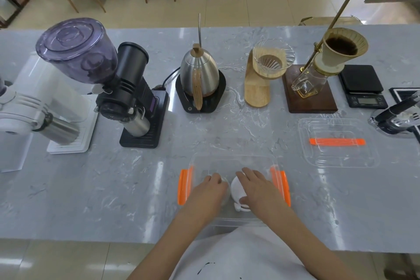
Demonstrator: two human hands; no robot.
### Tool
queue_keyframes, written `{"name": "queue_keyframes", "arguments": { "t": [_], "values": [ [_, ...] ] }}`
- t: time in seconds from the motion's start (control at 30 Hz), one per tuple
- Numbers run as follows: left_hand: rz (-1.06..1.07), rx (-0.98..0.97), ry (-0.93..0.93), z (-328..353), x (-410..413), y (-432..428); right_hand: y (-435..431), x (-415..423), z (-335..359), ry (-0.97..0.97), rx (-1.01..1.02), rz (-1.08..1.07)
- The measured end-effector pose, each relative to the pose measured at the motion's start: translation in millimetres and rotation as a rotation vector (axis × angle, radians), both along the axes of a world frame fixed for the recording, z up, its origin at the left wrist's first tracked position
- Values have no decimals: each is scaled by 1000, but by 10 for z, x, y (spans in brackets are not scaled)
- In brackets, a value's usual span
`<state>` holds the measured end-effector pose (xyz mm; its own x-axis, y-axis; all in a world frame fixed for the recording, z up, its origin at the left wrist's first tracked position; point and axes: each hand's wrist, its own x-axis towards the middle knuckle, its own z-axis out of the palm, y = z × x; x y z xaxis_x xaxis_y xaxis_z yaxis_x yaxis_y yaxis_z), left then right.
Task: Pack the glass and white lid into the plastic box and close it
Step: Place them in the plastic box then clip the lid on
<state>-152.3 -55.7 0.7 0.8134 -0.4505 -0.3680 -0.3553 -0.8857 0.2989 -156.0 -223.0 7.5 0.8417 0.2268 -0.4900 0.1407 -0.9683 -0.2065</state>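
Note:
A clear plastic box (234,159) with orange side clips stands open at the near edge of the grey counter. Both my hands reach down into it. My left hand (210,191) is wrapped over the glass (226,188), of which only a clear sliver shows beside my fingers. My right hand (256,188) lies on the white lid (236,188), whose small tab sticks out toward me. Glass and lid sit side by side inside the box. The box's clear cover (338,142), with an orange strip, lies flat on the counter to the right.
Along the back stand a white grinder (45,98), a black grinder (134,91), a steel kettle (200,75) on its base, a glass dripper on a wooden stand (266,73), a pour-over stand (318,75) and a black scale (363,86). A tool (395,118) lies at far right.

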Motion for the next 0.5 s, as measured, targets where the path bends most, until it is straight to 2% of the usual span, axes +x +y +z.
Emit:
{"name": "queue_keyframes", "arguments": {
  "t": [0.07,0.13,0.17,0.2,0.27,0.33,0.4,0.5],
  "values": [
    [46,-218,-205,118,-66,135,-94,-49,139,-124,127,21],
    [149,-375,-395,146,-191,303,-214,-142,209,-423,171,-42],
    [229,-414,-419,138,-259,358,-284,-198,207,-552,184,-105],
    [317,-444,-387,116,-311,386,-340,-249,177,-592,191,-171],
    [464,-549,-203,53,-377,375,-410,-343,40,-473,298,-332],
    [554,-726,-78,3,-390,320,-438,-390,-92,-281,538,-500],
    [662,-888,-4,-7,-381,302,-450,-389,-142,-291,681,-557],
    [713,-826,22,-44,-396,327,-437,-392,-130,-249,769,-593]
  ]
}}
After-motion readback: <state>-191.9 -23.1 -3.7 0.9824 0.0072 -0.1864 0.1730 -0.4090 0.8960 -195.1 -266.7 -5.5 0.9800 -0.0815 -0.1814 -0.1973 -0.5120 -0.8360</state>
